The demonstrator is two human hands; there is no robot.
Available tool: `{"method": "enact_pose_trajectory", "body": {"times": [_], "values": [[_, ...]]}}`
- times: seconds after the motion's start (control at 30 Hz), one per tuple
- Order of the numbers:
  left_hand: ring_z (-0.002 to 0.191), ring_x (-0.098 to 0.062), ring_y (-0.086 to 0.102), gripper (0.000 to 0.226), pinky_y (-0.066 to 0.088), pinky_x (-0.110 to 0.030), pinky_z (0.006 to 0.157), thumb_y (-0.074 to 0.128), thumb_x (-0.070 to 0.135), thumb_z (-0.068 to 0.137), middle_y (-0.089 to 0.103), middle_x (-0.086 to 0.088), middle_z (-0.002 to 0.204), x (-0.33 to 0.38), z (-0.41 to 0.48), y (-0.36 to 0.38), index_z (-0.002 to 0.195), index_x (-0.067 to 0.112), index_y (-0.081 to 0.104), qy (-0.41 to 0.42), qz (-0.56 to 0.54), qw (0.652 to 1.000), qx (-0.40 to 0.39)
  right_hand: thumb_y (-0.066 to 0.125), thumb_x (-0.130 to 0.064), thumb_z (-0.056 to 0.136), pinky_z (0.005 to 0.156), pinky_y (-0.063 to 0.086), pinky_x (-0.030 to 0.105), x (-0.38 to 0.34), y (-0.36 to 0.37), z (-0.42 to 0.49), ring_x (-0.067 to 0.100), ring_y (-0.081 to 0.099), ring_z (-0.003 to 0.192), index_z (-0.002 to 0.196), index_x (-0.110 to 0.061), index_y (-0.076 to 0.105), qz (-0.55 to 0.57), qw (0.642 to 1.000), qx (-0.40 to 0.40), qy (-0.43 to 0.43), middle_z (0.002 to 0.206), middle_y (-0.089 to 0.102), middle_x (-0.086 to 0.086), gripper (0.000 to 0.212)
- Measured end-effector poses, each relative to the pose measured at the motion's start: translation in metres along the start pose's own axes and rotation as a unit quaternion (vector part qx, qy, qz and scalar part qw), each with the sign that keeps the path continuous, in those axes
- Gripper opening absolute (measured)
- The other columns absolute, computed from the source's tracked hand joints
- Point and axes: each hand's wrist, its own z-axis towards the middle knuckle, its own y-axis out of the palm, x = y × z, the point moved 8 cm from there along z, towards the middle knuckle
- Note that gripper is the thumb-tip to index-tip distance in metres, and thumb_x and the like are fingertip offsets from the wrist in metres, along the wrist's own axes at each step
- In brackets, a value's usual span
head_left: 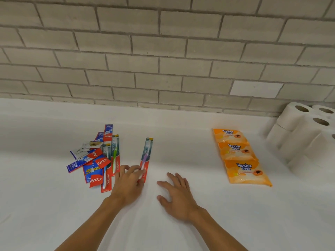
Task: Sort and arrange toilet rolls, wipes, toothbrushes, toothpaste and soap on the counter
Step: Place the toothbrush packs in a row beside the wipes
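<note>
On the white counter [181,223] a purple toothbrush in red packaging [146,154] lies apart from the rest, and my left hand [129,183] grips its lower end. My right hand [176,194] rests flat on the counter just to the right, fingers spread, holding nothing. To the left is a jumbled pile [96,160] of packaged toothbrushes, red and blue toothpaste boxes and white soap boxes. Three orange wipes packs [239,156] lie in a column at the right. White toilet rolls [304,134] are stacked at the far right.
A grey brick-tiled wall [163,51] runs along the back of the counter. The toilet rolls stand against it in the right corner.
</note>
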Motion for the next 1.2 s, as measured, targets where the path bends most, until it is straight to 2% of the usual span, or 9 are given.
{"method": "enact_pose_trajectory", "body": {"times": [0.2, 0.4, 0.47, 0.53, 0.57, 0.73, 0.93, 1.1, 1.2], "values": [[0.131, -0.019, 0.024, 0.039, 0.024, -0.034, 0.108, 0.041, 0.039, 0.098, 0.036, 0.010, 0.147, 0.026, -0.014, 0.010, 0.136, 0.034, 0.046, 0.037, -0.009, 0.999, -0.013, 0.041, -0.053, 0.096, 0.122, 0.004, 0.034, -0.001, -0.008, -0.002, 0.015, 0.007, 0.147, 0.149, -0.035, 0.024, 0.054, 0.997, 0.050, 0.030, 0.159, 0.014, -0.005, 0.058], [0.127, -0.015, 0.024, 0.039, 0.020, -0.025, 0.099, 0.039, 0.043, 0.097, 0.037, 0.014, 0.145, 0.047, -0.023, 0.018, 0.136, 0.037, 0.044, 0.085, -0.039, 0.995, -0.035, 0.042, -0.038, 0.100, 0.118, 0.017, 0.026, 0.005, -0.015, 0.002, 0.013, 0.024, 0.141, 0.143, -0.032, 0.038, 0.085, 0.990, 0.108, 0.022, 0.152, 0.032, -0.006, 0.043], [0.129, -0.014, 0.022, 0.052, 0.020, -0.027, 0.105, 0.030, 0.060, 0.092, 0.036, 0.016, 0.145, 0.050, -0.026, 0.025, 0.139, 0.038, 0.037, 0.079, -0.062, 0.992, -0.077, 0.045, -0.036, 0.100, 0.115, 0.021, 0.022, 0.011, -0.018, 0.004, 0.012, 0.030, 0.137, 0.139, -0.030, 0.045, 0.099, 0.987, 0.121, 0.025, 0.147, 0.038, -0.006, 0.039], [0.132, -0.012, 0.021, 0.087, 0.019, -0.031, 0.111, 0.005, 0.086, 0.072, 0.034, 0.017, 0.145, 0.048, -0.027, 0.031, 0.141, 0.040, 0.030, 0.064, -0.092, 0.989, -0.100, 0.047, -0.034, 0.100, 0.111, 0.026, 0.020, 0.017, -0.023, 0.008, 0.012, 0.036, 0.133, 0.134, -0.029, 0.051, 0.108, 0.986, 0.127, 0.028, 0.142, 0.043, -0.007, 0.035], [0.133, -0.012, 0.020, 0.096, 0.018, -0.032, 0.112, 0.000, 0.090, 0.065, 0.033, 0.018, 0.146, 0.045, -0.027, 0.033, 0.141, 0.040, 0.028, 0.054, -0.099, 0.988, -0.101, 0.047, -0.033, 0.100, 0.109, 0.028, 0.019, 0.019, -0.025, 0.011, 0.012, 0.038, 0.130, 0.132, -0.028, 0.053, 0.106, 0.986, 0.126, 0.027, 0.139, 0.045, -0.007, 0.033], [0.133, -0.011, 0.019, 0.068, 0.017, -0.032, 0.111, 0.038, 0.067, 0.085, 0.031, 0.017, 0.146, 0.043, -0.025, 0.035, 0.145, 0.038, 0.022, 0.052, -0.081, 0.992, -0.077, 0.049, -0.027, 0.100, 0.103, 0.035, 0.021, 0.016, -0.043, 0.040, 0.018, 0.044, 0.122, 0.128, -0.025, 0.058, 0.082, 0.991, 0.110, 0.005, 0.134, 0.050, -0.001, 0.029], [0.138, -0.013, 0.014, 0.068, 0.012, -0.034, 0.112, 0.025, 0.068, 0.086, 0.028, 0.018, 0.149, 0.049, -0.024, 0.039, 0.147, 0.038, 0.020, 0.061, -0.042, 0.995, -0.068, 0.042, -0.024, 0.102, 0.115, 0.028, 0.044, 0.010, -0.034, 0.073, 0.035, 0.026, 0.138, 0.144, -0.023, 0.043, -0.035, 0.999, 0.002, 0.010, 0.157, 0.025, 0.007, 0.042], [0.141, -0.015, 0.012, 0.088, 0.008, -0.034, 0.113, 0.001, 0.080, 0.072, 0.028, 0.018, 0.150, 0.051, -0.018, 0.039, 0.146, 0.038, 0.021, 0.093, -0.044, 0.992, -0.075, 0.036, -0.034, 0.103, 0.117, 0.023, 0.044, 0.018, -0.032, 0.068, 0.031, 0.022, 0.141, 0.147, -0.026, 0.038, -0.082, 0.996, 0.014, 0.024, 0.159, 0.021, 0.007, 0.045], [0.140, -0.016, 0.014, 0.061, 0.009, -0.028, 0.105, 0.017, 0.064, 0.091, 0.030, 0.019, 0.150, 0.052, -0.016, 0.039, 0.146, 0.038, 0.026, 0.129, -0.050, 0.989, -0.058, 0.033, -0.034, 0.103, 0.118, 0.020, 0.043, 0.029, -0.034, 0.062, 0.030, 0.020, 0.142, 0.148, -0.030, 0.033, -0.092, 0.994, 0.036, 0.044, 0.159, 0.019, 0.004, 0.045]]}}
